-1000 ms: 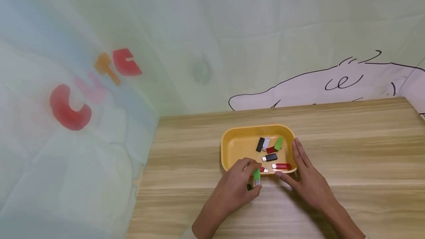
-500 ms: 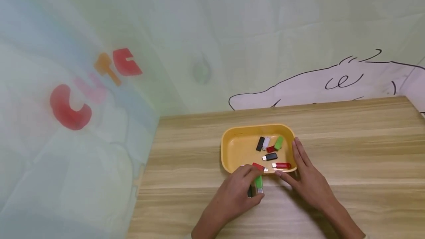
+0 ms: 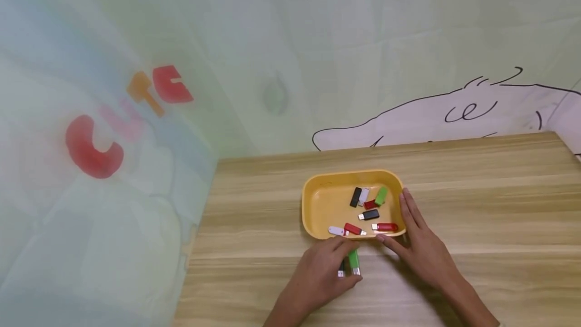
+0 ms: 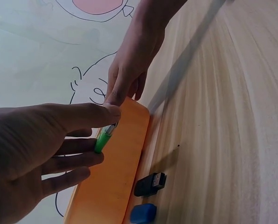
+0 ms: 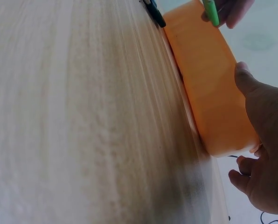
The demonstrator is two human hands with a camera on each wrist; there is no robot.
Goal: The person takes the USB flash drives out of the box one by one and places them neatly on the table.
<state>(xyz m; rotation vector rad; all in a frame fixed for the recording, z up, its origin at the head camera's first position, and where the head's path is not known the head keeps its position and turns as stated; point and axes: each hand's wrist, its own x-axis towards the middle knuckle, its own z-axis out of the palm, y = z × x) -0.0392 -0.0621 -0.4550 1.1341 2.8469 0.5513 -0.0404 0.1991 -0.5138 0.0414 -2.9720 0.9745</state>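
Observation:
A green USB flash drive [image 3: 354, 262] is pinched between the thumb and fingertips of my left hand [image 3: 321, 273], just in front of the yellow tray [image 3: 327, 178]. Its metal plug points toward the thumb. My right hand [image 3: 426, 251] rests against the tray's front right corner, long fingers straight along the side and thumb at the front rim. A black USB flash drive [image 4: 149, 184] lies on the table before the tray, beside a blue one [image 4: 143, 213]; the left hand mostly covers this spot in the head view.
Inside the tray lie several USB flash drives: a red one [image 3: 386, 226], a black one [image 3: 369, 214], a white one [image 3: 337, 230] and a green one [image 3: 381, 196] among them. A wood-grain table [image 3: 490, 206] bears it all, with a printed curtain [image 3: 254, 64] behind.
My left hand has drawn back from the tray's front rim toward me, carrying the green USB flash drive. The red and white drives behind it have come into view. The right hand stays put.

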